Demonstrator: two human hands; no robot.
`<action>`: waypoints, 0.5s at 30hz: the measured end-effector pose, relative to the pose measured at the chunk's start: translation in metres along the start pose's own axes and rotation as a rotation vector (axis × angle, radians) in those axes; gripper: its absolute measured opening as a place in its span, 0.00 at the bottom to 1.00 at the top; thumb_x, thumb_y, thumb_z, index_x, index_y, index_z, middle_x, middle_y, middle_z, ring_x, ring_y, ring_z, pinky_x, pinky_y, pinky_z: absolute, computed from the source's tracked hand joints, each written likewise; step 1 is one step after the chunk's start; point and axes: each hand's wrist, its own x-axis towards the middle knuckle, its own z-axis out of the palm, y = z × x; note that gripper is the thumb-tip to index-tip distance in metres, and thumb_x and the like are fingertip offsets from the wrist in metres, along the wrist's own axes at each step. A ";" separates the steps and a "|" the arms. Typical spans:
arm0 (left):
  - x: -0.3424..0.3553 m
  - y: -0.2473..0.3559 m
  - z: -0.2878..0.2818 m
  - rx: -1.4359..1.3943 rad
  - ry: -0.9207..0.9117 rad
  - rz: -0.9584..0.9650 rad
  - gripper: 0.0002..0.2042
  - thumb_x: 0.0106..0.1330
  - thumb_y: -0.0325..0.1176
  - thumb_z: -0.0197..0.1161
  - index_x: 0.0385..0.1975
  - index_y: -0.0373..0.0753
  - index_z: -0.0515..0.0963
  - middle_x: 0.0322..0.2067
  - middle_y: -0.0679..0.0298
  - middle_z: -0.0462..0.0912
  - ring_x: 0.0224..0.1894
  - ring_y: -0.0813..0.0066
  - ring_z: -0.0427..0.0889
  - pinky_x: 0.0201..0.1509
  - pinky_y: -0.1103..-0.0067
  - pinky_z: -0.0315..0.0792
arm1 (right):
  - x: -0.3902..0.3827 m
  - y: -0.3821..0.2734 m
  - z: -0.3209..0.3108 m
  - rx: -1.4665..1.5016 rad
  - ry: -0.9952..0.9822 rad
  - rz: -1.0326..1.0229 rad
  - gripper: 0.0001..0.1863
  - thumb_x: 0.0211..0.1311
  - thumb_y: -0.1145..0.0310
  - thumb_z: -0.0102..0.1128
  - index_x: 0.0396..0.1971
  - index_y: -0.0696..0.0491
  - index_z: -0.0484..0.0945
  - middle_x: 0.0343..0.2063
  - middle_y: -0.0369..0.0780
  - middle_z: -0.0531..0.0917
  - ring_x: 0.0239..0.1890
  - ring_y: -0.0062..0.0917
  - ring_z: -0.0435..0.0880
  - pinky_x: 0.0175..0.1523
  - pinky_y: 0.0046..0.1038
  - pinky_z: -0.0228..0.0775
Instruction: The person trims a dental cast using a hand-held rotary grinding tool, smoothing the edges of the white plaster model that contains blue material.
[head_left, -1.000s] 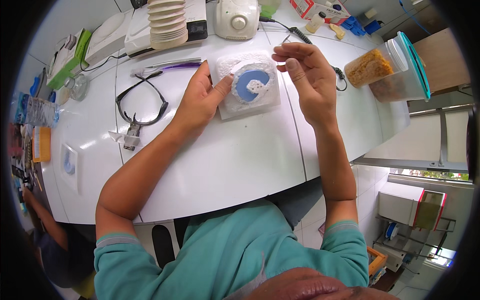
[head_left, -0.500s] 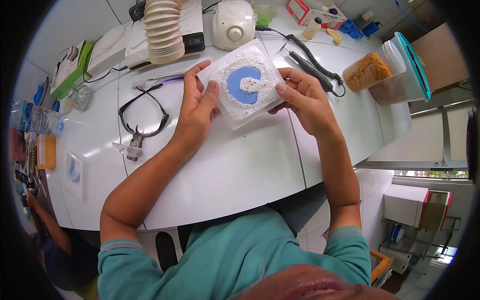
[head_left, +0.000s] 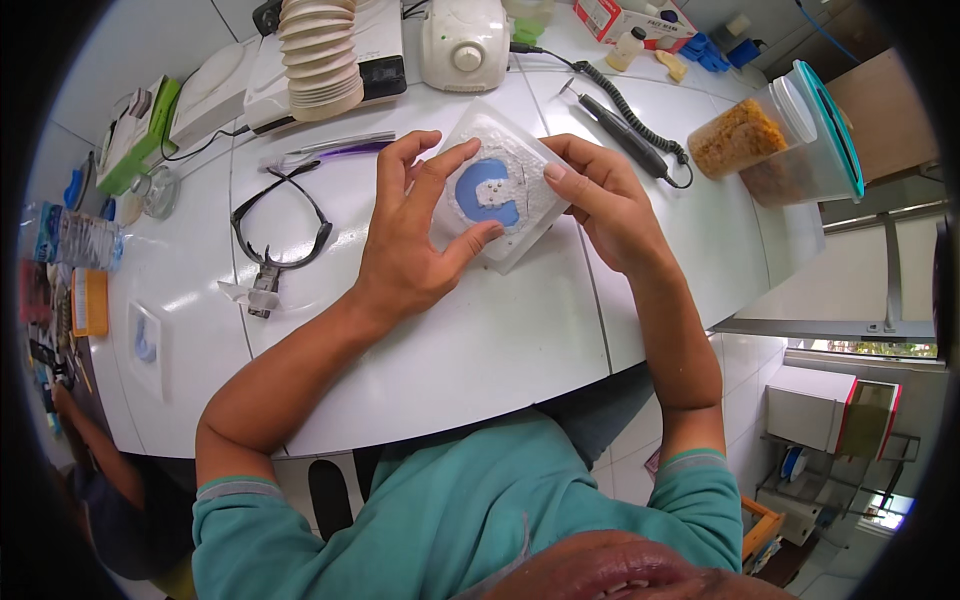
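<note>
A square white tray (head_left: 536,152) with a bumpy white fill is held up over the table. A blue horseshoe-shaped piece (head_left: 470,192) lies in the fill, and small dark dots show on the white patch inside its curve. My right hand (head_left: 612,208) grips the tray's right corner, thumb on top and fingers partly hidden below. My left hand (head_left: 412,235) is spread at the left side. Its index fingertip is over the upper part of the face and its thumb over the lower edge; whether they touch is unclear.
Black-framed glasses (head_left: 325,228) with an attached loupe lie to the left. Behind stand a white ribbed hose (head_left: 318,60) and a white control box (head_left: 465,50). A corded handpiece (head_left: 622,135) and tubs of orange granules (head_left: 738,140) are at right. Another person's arm (head_left: 105,450) shows at far left.
My left hand has let go of the tray's left edge and spread its fingers over the face. The tray has turned slightly; my right hand keeps its corner.
</note>
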 end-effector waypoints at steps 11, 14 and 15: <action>0.003 0.005 -0.003 0.006 -0.017 0.036 0.43 0.60 0.38 0.87 0.76 0.39 0.73 0.69 0.49 0.70 0.67 0.47 0.78 0.69 0.62 0.79 | 0.001 0.003 0.001 0.248 -0.021 0.071 0.25 0.83 0.59 0.64 0.67 0.61 0.75 0.53 0.43 0.90 0.55 0.23 0.90 0.67 0.31 0.79; 0.002 0.003 -0.003 -0.051 -0.041 0.024 0.35 0.62 0.38 0.87 0.67 0.37 0.77 0.69 0.47 0.69 0.67 0.46 0.78 0.69 0.60 0.79 | 0.000 0.004 0.002 0.211 -0.040 0.056 0.25 0.84 0.58 0.63 0.68 0.60 0.74 0.52 0.42 0.90 0.55 0.23 0.90 0.67 0.32 0.80; 0.001 0.000 -0.003 -0.047 -0.012 0.023 0.31 0.63 0.39 0.86 0.63 0.35 0.79 0.67 0.47 0.69 0.68 0.46 0.77 0.69 0.59 0.78 | -0.001 0.002 0.005 0.214 -0.041 0.060 0.25 0.84 0.58 0.63 0.68 0.60 0.74 0.52 0.42 0.90 0.55 0.23 0.90 0.67 0.32 0.80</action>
